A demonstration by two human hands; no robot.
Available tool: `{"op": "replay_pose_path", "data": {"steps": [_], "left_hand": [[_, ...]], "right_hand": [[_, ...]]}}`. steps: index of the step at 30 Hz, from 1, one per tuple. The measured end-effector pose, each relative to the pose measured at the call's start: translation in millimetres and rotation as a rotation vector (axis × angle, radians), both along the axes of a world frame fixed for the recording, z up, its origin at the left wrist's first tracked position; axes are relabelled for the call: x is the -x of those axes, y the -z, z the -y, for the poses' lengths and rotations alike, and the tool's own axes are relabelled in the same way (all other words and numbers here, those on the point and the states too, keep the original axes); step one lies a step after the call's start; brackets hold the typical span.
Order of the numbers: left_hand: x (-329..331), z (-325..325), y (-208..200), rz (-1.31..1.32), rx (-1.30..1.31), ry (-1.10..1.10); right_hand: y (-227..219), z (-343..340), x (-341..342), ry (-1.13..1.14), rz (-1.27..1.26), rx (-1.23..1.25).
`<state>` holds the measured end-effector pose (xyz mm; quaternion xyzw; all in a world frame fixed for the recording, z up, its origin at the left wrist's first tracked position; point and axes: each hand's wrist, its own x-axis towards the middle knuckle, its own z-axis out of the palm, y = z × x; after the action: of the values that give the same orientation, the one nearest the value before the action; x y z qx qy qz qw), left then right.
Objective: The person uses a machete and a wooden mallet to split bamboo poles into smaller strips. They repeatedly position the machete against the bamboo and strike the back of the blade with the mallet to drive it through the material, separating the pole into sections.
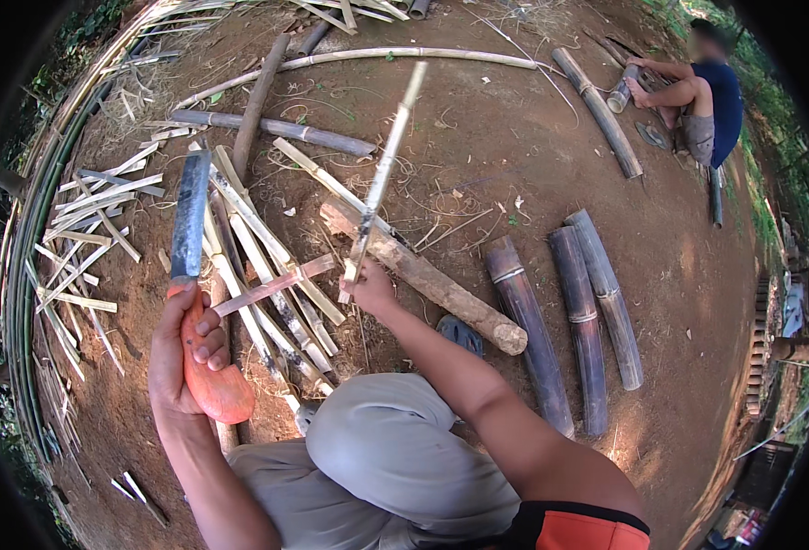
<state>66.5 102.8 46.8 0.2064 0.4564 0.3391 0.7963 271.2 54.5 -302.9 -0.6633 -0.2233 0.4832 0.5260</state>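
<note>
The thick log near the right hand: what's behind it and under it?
Just beyond the log lies a pale bamboo strip. The right hand holds a second bamboo strip in front of both. What's under the log is covered, so I can't see it.

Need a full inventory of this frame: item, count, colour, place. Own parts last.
Large knife: 1, dark blade, orange handle, left of centre
Raised bamboo strip: 1, pale with dark patches, centre
Log: 1, brown, centre ground
Split strips: many, mostly pale, left and centre ground
Dark bamboo lengths: 3, purplish-grey, right of log
Crossed poles: 2, brown and grey, upper left
Curved pole: 1, pale, top
Lone bamboo length: 1, grey-brown, upper right
Green poles: several, left rim
Co-worker: 1, navy top, upper right
Left grip: 1, bare, around knife handle
Right grip: 1, bare, raised strip's lower end
Legs: grey trousers, bottom centre
</note>
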Motion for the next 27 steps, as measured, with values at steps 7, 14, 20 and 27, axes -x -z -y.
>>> {"op": "replay_pose_path", "data": {"steps": [7,14,20,27], "left_hand": [[8.7,-1.9,-5.2,0.043,-0.075,-0.024],[6.3,0.2,-14.8,0.137,0.015,-0.057],[3.1,-5.2,-21.6,0.141,0.013,-0.127],[28.2,-9.5,-20.3,0.268,-0.016,-0.211]], "right_hand": [[-105.5,-22.1,2.6,-0.481,0.850,0.242],[-111.6,-82.9,26.8,-0.858,1.307,0.083],[-80.4,-95.3,63.2,-0.837,1.195,0.201],[-47.6,-106.4,66.6,-0.776,1.245,0.250]]}}
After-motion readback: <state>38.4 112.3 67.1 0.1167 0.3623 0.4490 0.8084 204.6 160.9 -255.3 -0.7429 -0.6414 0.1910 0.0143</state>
